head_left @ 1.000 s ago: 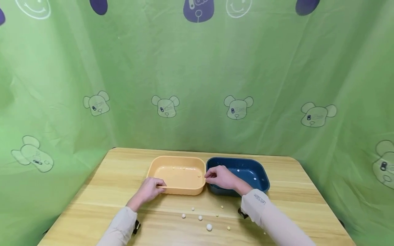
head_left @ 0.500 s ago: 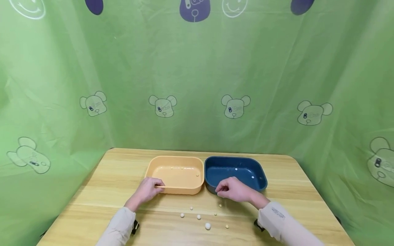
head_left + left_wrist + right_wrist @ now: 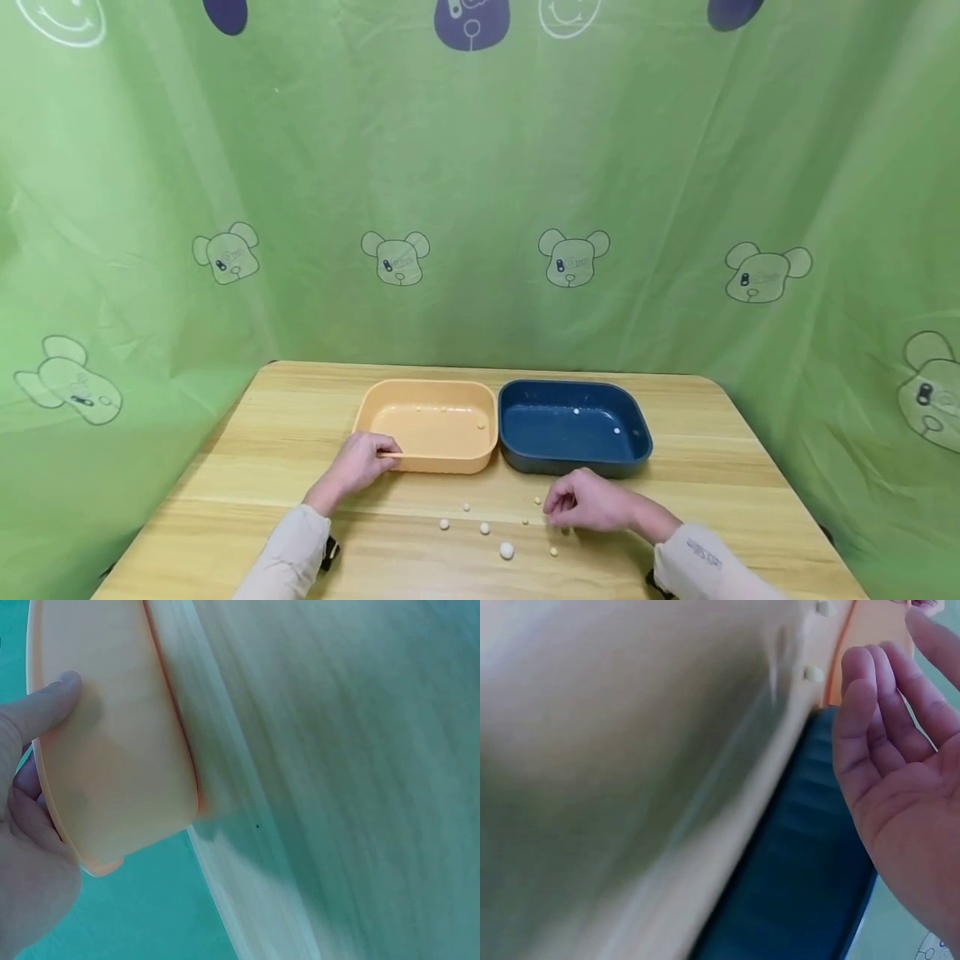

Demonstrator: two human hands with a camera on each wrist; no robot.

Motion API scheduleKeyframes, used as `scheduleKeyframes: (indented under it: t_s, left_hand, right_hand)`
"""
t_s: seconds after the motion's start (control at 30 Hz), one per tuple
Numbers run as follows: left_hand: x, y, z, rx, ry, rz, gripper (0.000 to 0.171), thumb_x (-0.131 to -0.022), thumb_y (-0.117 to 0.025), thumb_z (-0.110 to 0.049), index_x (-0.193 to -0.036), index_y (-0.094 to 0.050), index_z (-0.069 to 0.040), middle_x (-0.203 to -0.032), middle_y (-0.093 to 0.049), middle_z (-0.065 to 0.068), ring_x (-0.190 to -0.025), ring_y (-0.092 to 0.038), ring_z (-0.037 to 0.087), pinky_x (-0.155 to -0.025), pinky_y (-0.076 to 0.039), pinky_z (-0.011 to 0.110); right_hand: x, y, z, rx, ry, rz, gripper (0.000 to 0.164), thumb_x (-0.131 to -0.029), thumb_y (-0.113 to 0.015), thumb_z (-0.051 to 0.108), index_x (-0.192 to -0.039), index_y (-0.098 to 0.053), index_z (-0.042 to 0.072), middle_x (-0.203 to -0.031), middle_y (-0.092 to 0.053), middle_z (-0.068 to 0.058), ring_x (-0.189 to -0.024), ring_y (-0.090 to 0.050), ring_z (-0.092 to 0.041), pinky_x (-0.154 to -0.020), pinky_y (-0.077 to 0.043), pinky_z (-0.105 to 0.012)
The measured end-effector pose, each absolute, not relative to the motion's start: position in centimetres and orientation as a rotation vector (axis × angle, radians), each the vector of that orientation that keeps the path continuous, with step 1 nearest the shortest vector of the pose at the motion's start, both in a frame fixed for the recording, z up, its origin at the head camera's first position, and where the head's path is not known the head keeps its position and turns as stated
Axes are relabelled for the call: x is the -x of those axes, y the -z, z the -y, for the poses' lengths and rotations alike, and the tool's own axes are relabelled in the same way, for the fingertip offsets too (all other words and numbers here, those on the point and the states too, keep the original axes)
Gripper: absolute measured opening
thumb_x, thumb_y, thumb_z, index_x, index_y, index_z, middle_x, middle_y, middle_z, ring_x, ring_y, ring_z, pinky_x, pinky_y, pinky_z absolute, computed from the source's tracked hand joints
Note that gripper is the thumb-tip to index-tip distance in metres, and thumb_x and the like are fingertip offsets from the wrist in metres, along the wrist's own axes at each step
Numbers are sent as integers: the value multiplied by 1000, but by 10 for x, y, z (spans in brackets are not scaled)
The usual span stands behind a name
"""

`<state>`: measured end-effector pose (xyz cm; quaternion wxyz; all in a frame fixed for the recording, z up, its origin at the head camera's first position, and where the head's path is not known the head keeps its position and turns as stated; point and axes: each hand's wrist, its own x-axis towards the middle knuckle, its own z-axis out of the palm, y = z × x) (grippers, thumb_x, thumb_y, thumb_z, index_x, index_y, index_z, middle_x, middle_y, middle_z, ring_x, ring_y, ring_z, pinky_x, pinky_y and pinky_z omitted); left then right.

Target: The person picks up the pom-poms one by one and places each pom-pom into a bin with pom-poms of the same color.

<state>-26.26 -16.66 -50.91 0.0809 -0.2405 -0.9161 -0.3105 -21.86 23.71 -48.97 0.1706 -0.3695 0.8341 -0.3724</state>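
My left hand (image 3: 360,462) grips the near-left rim of an orange plastic container (image 3: 450,466), its thumb (image 3: 56,701) on the outer wall in the left wrist view. Over the table, just in front of a dark blue container (image 3: 577,468), hovers my right hand (image 3: 592,502). Its fingers are loosely bent with the thumb apart, and nothing shows between them in the right wrist view. Close by lie small yellow balls (image 3: 553,552), and to their left are several white balls, the largest (image 3: 507,551) nearest me.
Both containers stand side by side on the wooden table (image 3: 300,433). A few small yellowish balls (image 3: 481,426) lie in the orange one, and white balls (image 3: 617,431) in the blue one. A green curtain (image 3: 480,317) hangs behind the table.
My right hand has moved from the orange container's right rim back across the blue container and down toward the loose balls. My left hand keeps its hold on the orange container.
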Motion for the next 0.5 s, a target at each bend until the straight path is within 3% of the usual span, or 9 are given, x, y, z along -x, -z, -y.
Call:
scheduleKeyframes:
  t_s: [0.5]
  left_hand:
    - [262, 507, 167, 715, 923, 2742, 13, -78, -76, -11, -72, -71, -21, -69, -63, -17, -61, -50, -1, -59, -42, 23]
  right_hand:
    - [211, 505, -241, 996, 997, -2260, 18, -76, -77, 11, -91, -68, 11, -80, -62, 6, -70, -54, -1, -62, -49, -22]
